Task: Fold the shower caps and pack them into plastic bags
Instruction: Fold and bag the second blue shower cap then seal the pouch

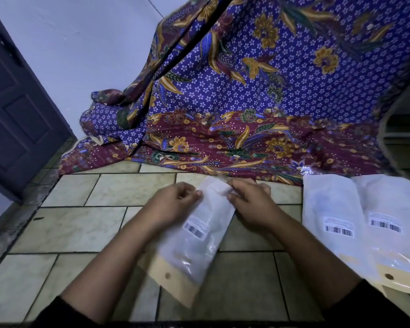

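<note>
Looking down, my left hand [173, 201] and right hand [250, 200] each pinch the far end of a plastic bag [199, 235] at centre, fingers curled. At three o'clock, a second bag [334, 204] and a third bag [388, 202] lie on the floor [81, 233].

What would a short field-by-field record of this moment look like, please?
Surface: tiled floor
Left hand: pinches the far end of the plastic bag
Right hand: pinches the same end
Bag contents: too blurred to tell
Set aside at right: inner labelled bag beside outer labelled bag, flat on the floor
Background: patterned cloth, dark door
</note>
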